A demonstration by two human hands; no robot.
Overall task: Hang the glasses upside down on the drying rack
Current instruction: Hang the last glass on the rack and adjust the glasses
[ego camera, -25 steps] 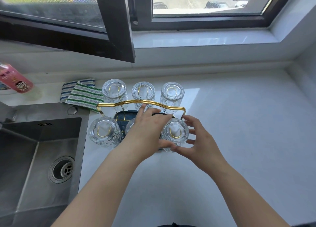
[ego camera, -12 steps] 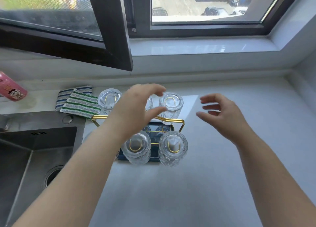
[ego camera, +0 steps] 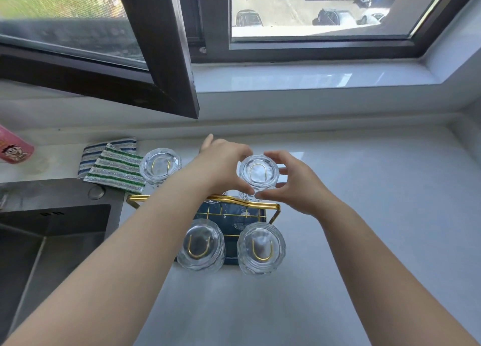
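A gold wire drying rack [ego camera: 270, 206] with a dark blue tray stands on the white counter. Clear glasses hang on it upside down: a far-left glass [ego camera: 160, 166], a far-right glass [ego camera: 258, 174], a near-middle glass [ego camera: 200, 244] and a near-right glass [ego camera: 261, 248]. My left hand [ego camera: 223, 164] and my right hand [ego camera: 294, 184] cup the far-right glass from both sides, fingertips on its rim. My left forearm hides the far-middle glass and the rack's near-left corner.
A steel sink [ego camera: 49, 244] lies at the left, with striped cloths [ego camera: 114, 167] behind it and a pink bottle [ego camera: 13, 149] at the far left edge. An open dark window sash [ego camera: 161, 67] juts out over the counter's back.
Both hands have left the near-right glass, lifted apart, then come together around the far-right glass. The view has shifted so the rack sits lower in frame.
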